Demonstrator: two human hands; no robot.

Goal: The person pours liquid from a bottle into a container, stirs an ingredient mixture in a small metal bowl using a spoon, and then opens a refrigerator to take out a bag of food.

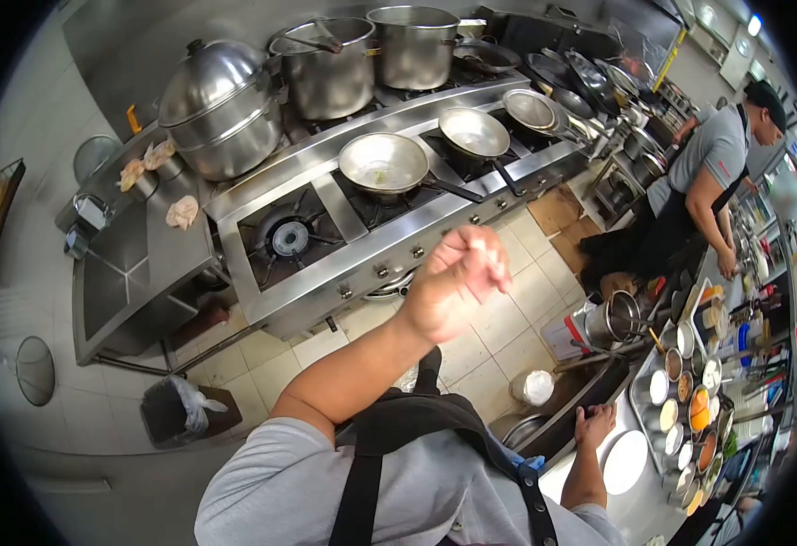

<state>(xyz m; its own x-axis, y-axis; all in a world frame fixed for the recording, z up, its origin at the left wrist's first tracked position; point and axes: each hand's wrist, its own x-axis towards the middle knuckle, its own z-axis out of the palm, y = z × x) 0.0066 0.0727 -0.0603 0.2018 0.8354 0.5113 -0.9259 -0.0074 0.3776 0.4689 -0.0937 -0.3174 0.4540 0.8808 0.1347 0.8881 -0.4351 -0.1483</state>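
My left hand (460,284) is raised in mid-air in front of the stove (353,250). Its fingers are curled and smeared by motion and glare, and whether they hold anything does not show. My right hand (596,425) rests at the edge of the white counter (630,417), fingers apart, holding nothing. Just beside it lies a white plate (626,462). On the stove's front burners sit a frying pan (383,164) and a second frying pan (474,133), handles pointing toward me. The front left burner (290,237) is bare.
Large pots (325,77) and a domed steamer (219,109) stand along the back. Ingredient containers (680,414) crowd the right counter. Another person (708,177) works at the upper right. On the floor are a bin (189,409) and a white bucket (533,388).
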